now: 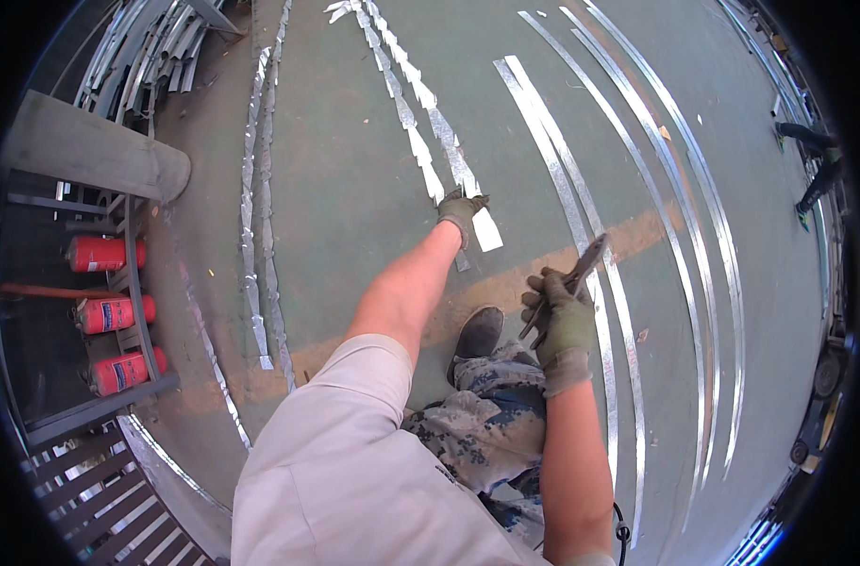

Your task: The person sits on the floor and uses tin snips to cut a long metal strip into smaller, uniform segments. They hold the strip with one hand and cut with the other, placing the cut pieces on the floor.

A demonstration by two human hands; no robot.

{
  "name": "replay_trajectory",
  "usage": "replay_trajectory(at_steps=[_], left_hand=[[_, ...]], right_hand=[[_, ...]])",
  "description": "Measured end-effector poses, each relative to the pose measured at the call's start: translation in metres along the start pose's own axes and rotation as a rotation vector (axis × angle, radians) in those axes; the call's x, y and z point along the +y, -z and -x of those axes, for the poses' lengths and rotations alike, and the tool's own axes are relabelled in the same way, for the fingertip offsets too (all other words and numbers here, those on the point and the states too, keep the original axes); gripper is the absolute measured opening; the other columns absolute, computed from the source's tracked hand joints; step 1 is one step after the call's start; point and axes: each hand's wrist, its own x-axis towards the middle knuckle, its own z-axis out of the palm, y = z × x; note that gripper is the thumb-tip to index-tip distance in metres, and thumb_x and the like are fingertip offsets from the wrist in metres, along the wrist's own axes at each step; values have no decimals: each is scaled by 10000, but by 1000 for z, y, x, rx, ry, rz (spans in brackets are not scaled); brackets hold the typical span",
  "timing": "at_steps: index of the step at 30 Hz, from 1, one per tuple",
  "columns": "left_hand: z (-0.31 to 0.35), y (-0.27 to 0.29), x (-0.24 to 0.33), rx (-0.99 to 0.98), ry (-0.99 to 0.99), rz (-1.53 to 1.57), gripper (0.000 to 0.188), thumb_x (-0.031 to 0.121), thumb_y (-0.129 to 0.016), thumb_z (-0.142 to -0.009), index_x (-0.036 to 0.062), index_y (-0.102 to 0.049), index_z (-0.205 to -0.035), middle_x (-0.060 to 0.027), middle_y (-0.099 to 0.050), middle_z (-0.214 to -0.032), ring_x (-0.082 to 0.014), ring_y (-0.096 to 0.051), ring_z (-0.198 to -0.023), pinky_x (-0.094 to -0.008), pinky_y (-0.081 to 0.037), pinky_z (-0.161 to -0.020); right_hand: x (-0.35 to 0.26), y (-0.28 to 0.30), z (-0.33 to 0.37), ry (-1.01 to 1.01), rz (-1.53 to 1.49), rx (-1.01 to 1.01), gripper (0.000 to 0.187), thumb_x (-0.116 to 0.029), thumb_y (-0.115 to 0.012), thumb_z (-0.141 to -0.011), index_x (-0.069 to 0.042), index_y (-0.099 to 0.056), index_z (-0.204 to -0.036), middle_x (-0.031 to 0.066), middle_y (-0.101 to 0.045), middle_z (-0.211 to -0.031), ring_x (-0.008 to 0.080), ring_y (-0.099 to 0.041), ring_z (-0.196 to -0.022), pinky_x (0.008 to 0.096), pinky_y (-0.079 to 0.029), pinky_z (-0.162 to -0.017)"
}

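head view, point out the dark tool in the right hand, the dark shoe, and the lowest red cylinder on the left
Dark tool [589, 260]: head view, on its exposed upper part.
Dark shoe [480, 330]: head view, on its top.
Lowest red cylinder [120, 374]: head view, middle of its side.

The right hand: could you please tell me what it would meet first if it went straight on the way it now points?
The right hand, gripping a dark hand tool, would probably meet a flat metal strip on the floor first, though the hand's height is unclear and it might pass above.
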Motion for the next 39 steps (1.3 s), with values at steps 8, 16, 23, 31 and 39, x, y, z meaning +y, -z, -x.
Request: replay_trajectory(at_steps=[8, 16, 23, 31, 39], left_hand=[[-19, 2, -39, 306, 0, -327, 388, 125, -705, -918, 55, -554, -1268, -131, -686, -1129, -245, -661, -1069, -371, -532, -925], [135, -14, -53, 281, -87, -854, 431, 211, -731, -840, -17, -678, -1202, -224, -728, -1125, -373, -701, -1035, -435, -527, -909], [277, 101, -163, -82, 239, -825, 253, 200, -625, -899, 16, -731, -1036, -110, -721, -886, -212, -668, -787, -361, -533, -722], [352, 211, -139, -273, 310, -1378, 261, 278, -656, -836, 47, -746, -917, -118, -729, -791, -246, -679, -643, -398, -543, -621], [357, 229, -125, -60, 391, -1128, 138, 213, -666, -826, 100, -738, -856, -60, -675, -696, -168, -584, -535, -336, -468, -493]], right_hand=[[-1, -5, 4, -70, 69, -77, 288, -209, -689, -982, 20, -641, -1151, 129, -720, -932, 179, -682, -673, 283, -530, -555], [4, 5, 1, -11, 66, -20, 270, -199, -685, -973, 11, -626, -1130, 126, -711, -911, 180, -675, -650, 291, -527, -525], [22, 26, 2, 11, -25, 37, 250, -185, -674, -969, -2, -601, -1123, 128, -702, -893, 181, -659, -624, 300, -523, -499], [43, 50, -13, 55, -219, -15, 269, -190, -721, -948, -34, -608, -1135, 102, -695, -863, 179, -640, -609, 315, -511, -490], [63, 103, -16, 111, -579, -117, 196, -180, -660, -966, -55, -624, -1113, 36, -656, -857, 167, -583, -679, 326, -482, -575]])
